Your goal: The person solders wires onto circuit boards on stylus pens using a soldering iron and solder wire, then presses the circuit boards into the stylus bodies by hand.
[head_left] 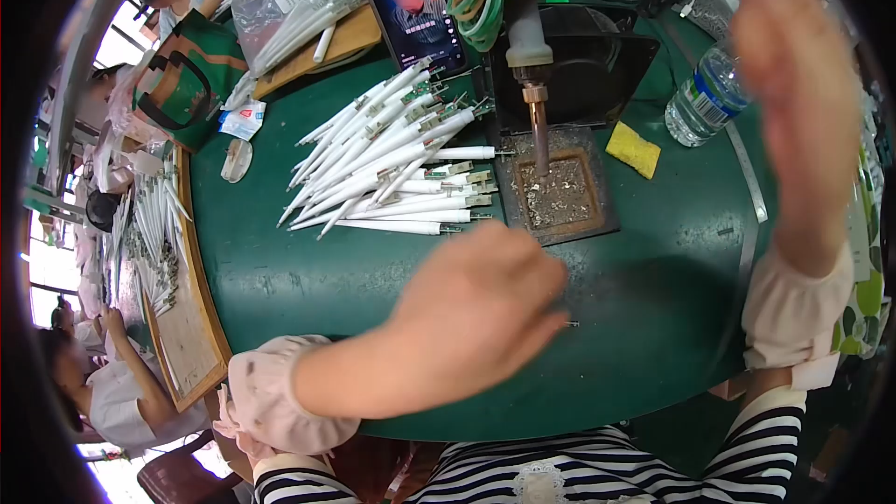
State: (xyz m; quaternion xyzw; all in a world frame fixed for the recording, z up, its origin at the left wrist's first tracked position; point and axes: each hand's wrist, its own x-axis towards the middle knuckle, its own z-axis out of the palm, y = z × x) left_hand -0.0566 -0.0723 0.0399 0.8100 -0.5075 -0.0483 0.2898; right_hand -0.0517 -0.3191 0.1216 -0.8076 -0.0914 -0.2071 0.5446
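My left hand (476, 303) is over the green table, below the pile, with its fingers curled closed. A tiny metal tip (573, 324) shows beside its thumb; whether the hand holds it, I cannot tell. My right hand (789, 65) is raised at the upper right, smeared by motion, its fingers unclear. A pile of white tapered pen-like tubes (373, 163) lies beyond my left hand, small circuit boards and metal parts at their ends. Right of the pile, a soldering iron (539, 121) points down over a square tray (602, 221) with solder bits.
A yellow sponge (634, 149) and water bottle (695, 112) are right of the tray. A phone (415, 14) leans behind the pile. At left are a green bag (191, 75) and a wooden tray (201, 341) with more tubes. Other people sit along the left.
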